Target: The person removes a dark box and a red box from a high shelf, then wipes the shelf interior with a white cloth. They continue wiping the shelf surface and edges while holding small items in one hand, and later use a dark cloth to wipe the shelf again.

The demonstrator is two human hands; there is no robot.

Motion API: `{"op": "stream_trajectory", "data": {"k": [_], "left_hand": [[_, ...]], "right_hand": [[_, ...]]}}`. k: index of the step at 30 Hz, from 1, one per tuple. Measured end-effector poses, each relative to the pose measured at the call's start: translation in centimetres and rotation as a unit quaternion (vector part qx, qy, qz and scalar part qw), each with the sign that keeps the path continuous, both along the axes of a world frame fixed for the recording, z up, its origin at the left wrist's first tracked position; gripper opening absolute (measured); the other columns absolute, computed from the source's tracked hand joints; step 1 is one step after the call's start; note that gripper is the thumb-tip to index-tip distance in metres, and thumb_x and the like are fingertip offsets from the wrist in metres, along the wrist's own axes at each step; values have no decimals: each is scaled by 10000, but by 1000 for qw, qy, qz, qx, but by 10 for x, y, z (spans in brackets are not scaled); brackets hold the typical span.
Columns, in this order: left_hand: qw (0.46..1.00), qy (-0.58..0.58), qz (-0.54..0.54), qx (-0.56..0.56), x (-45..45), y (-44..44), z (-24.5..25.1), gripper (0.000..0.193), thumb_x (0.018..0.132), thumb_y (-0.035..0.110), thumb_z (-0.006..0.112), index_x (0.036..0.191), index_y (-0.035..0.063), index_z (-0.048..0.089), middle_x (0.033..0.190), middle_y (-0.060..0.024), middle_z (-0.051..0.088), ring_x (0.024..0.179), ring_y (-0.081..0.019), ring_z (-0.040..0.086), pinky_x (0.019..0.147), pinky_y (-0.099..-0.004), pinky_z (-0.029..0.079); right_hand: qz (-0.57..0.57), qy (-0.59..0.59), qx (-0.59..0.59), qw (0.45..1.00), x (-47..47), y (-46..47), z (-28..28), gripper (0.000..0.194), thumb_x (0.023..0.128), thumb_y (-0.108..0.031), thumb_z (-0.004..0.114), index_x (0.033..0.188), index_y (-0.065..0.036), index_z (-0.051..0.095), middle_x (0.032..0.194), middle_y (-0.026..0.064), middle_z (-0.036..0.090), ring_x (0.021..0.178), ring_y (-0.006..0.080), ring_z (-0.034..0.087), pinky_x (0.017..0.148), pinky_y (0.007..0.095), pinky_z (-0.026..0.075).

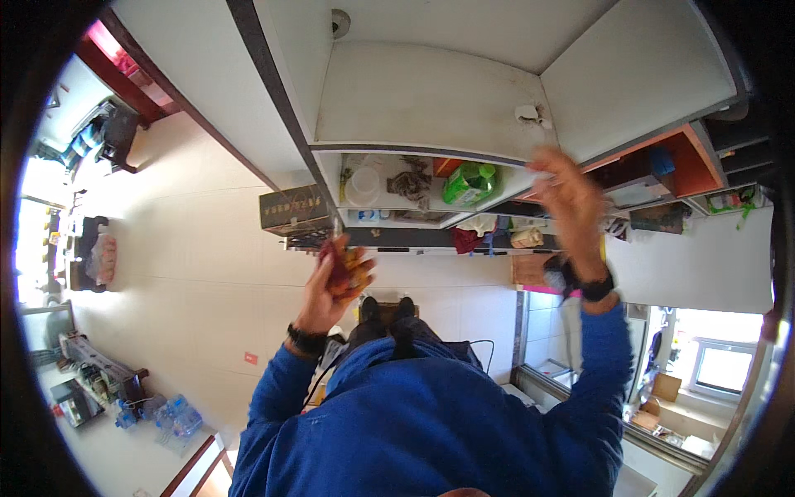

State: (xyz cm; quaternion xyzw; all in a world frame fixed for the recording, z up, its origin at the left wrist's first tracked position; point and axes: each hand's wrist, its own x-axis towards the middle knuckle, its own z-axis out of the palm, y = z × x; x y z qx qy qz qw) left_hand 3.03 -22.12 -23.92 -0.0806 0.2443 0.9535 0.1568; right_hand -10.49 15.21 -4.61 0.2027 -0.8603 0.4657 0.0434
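My left hand (323,289), at the cabinet's lower left, is closed on a dark red and orange item (348,268), perhaps a cloth or a glove. My right hand (568,199) is raised before the right side of the open white cabinet (428,93); it is blurred, its fingers reach up towards the shelf, and nothing shows in it. On the upper shelf's back right lies a torn white scrap (528,113). Between my hands, the compartment below holds a green plastic bottle (470,183), a crumpled grey-brown cloth (411,184) and a white plastic tub (363,186).
A dark box (295,209) stands left of the cabinet. Dark red cloth (467,240) hangs over the lower ledge. An orange-lined compartment (689,158) is at the right. My feet (388,307) are on a small raised support. Large clear water bottles (177,416) stand at the lower left.
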Motion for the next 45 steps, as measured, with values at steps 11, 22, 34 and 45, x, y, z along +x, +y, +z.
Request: {"op": "stream_trajectory", "data": {"k": [11,22,34,45], "left_hand": [[916,254,-188,-247,-51,166,85,569,1122,390,372,1545,10,358,1538,-144,447,1415,-259,433,1179,-412,358],[465,579,-83,-665,-208,190,208,652,1013,446,594,1440,-35,494,1487,-260,488,1377,-394,474,1162,-434,377],[204,547,-169,-794,-273,243,188,913,865,512,710,1494,-63,385,1555,-342,328,1453,-494,318,1213,-509,296],[216,572,-81,-787,-210,214,155,960,800,463,794,1433,-130,385,1497,-334,391,1407,-474,387,1180,-500,340]], "right_hand": [[-151,-169,-366,903,119,-41,-144,542,900,41,688,1416,-31,538,1302,127,645,1172,223,640,980,333,548],[-279,-184,-405,851,200,59,-164,373,960,-68,644,1326,-13,602,1072,59,696,773,82,625,624,200,498],[-272,-249,-376,850,217,65,-172,383,954,-115,657,1321,-12,621,1045,57,712,754,81,626,612,203,484],[-198,-308,-360,858,209,62,-190,393,943,-85,664,1316,23,605,1070,92,717,737,107,637,609,220,498]]}}
